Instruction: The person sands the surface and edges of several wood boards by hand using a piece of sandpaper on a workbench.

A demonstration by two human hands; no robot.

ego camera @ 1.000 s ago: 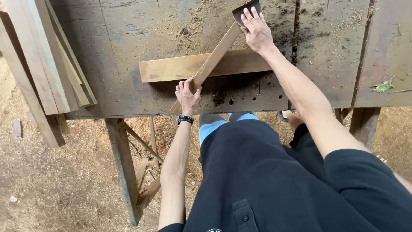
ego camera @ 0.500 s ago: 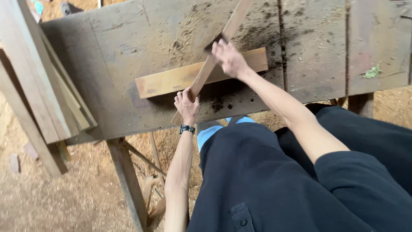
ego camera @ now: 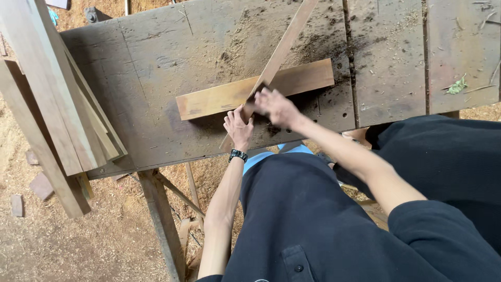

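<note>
Slat [ego camera: 284,49] under both my hands right now, a long thin strip of pale wood running diagonally across the workbench [ego camera: 156,62], its near end down by the bench's near edge and its far end climbing up and to the right out of view. It lies across a shorter, wider board [ego camera: 219,98] that sits flat, almost crosswise on the bench, tilted a little with its right end farther away. My left hand [ego camera: 239,128] is pressed down on the slat's near end, fingers curled over it, gripping it just near of the board, black watch [ego camera: 238,155] on that wrist. My right hand [ego camera: 276,107] is on the slat right beside the left, closed over something dark; it is blurred and I cannot tell what the dark thing is. Sawdust is scattered over the bench top, thickest around the slat's far stretch. Off to the left, a stack of long planks [ego camera: 57,99] leans over the bench's left end. Far right on the bench lies a small green leaf [ego camera: 457,86]. Below the near edge I see the bench's wooden leg [ego camera: 162,219] and a sawdust-covered floor [ego camera: 68,245].
</note>
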